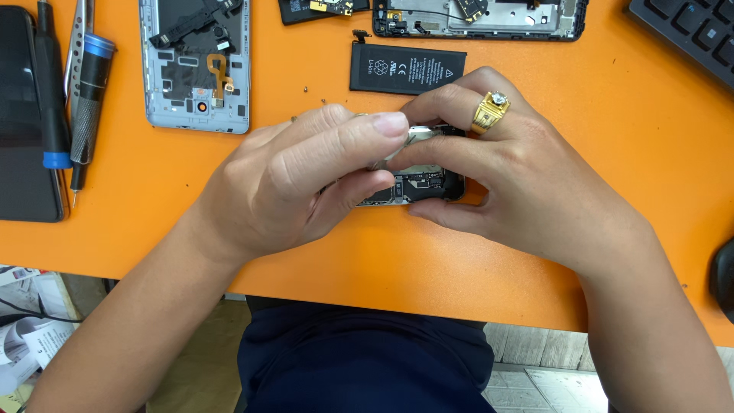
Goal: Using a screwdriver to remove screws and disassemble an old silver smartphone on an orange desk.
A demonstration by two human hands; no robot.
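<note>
We see the fingers (367, 141) of the left hand (294, 183) and right hand (520, 183) closed together around a small opened phone (417, 183), pinching a pale metal piece (417, 136) at its top edge, low on the orange counter (596, 115). Just beyond lies a black battery (405, 69). Farther left sit a silver phone frame (195, 65) and two screwdrivers (69, 99).

Black rectangular battery label (407, 69) with white print lying at twelve o'clock, dark blank phone screen (23, 122) resting at nine o'clock.
</note>
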